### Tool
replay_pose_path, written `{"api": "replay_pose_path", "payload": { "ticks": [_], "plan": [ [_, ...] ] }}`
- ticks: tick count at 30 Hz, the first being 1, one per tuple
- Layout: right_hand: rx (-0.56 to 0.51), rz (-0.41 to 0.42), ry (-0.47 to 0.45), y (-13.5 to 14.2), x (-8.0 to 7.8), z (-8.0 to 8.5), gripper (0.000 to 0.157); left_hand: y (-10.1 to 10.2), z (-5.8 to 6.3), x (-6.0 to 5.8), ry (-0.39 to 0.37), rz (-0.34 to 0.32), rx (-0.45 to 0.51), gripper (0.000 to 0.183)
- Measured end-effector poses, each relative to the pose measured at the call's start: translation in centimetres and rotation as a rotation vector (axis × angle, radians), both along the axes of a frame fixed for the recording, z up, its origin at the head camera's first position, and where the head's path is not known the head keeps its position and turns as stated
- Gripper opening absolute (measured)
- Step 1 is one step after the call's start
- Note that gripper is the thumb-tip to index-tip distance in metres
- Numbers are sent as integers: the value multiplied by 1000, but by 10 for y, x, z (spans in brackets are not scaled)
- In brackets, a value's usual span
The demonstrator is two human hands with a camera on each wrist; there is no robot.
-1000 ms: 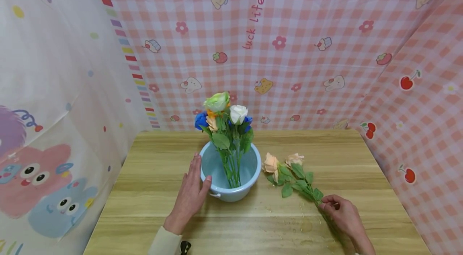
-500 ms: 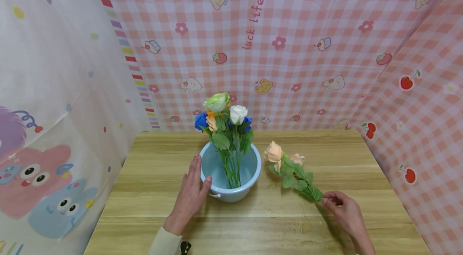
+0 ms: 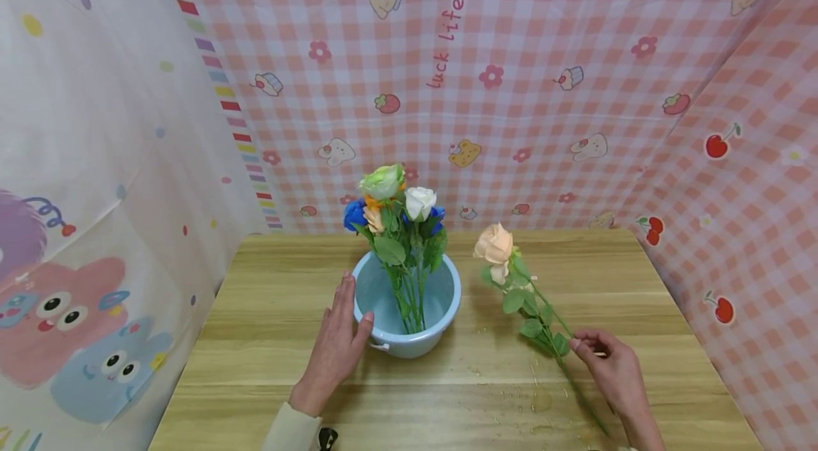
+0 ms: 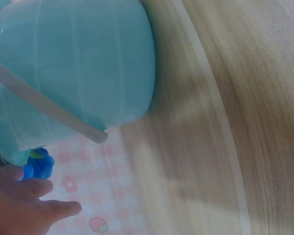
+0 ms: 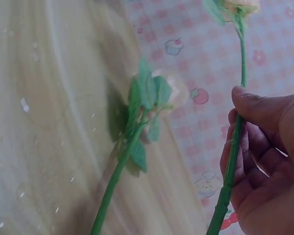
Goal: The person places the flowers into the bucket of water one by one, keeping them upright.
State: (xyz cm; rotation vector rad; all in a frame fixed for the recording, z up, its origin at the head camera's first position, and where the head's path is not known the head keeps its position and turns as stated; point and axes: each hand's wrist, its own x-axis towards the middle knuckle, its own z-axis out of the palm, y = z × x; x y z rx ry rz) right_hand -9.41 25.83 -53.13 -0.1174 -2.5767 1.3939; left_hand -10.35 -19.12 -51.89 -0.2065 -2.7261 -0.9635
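A light blue bucket (image 3: 412, 348) stands on the wooden table, holding several upright artificial flowers: a green-white rose (image 3: 382, 182), a white rose (image 3: 420, 203), and blue and peach blooms. My left hand (image 3: 334, 348) rests against the bucket's left rim, fingers straight and thumb apart. In the left wrist view, the bucket's pale handle (image 4: 49, 106) hangs across its side. My right hand (image 3: 612, 369) pinches the green stem of a peach rose (image 3: 495, 243), raised off the table. Below it a second peach rose (image 5: 172, 93) lies on the table, its bloom mostly hidden in the head view.
Water drops (image 3: 540, 398) wet the table (image 3: 268, 323) right of the bucket. A pink checked cloth (image 3: 486, 110) hangs behind, and a white cartoon cloth (image 3: 128, 153) hangs at the left. A small black object (image 3: 328, 437) sits by the left sleeve.
My right hand has lifted one peach rose up and away from the other, which stays on the table. The left hand has kept its place on the bucket.
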Motion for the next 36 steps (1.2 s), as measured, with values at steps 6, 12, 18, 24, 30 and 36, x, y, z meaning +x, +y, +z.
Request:
{"api": "replay_pose_path", "payload": {
  "ticks": [6, 12, 18, 24, 30, 36],
  "plan": [
    [-47, -57, -15, -5, -1, 12, 19, 0, 0, 0, 3, 1, 1, 72],
    [-83, -106, -11, -11, -3, 24, 24, 0, 1, 0, -9, 0, -1, 72],
    [-143, -157, -16, -18, -3, 34, 27, 0, 1, 0, -11, 1, 1, 72],
    [-174, -172, 8, -27, -6, 42, 26, 0, 0, 0, -4, -1, 0, 72],
    [-204, -151, 34, -37, -8, 50, 22, 0, -1, 0, 6, 1, 4, 72],
    [-196, -144, 50, -50, -12, 59, 20, 0, -1, 0, -2, 1, 2, 72]
  ]
}}
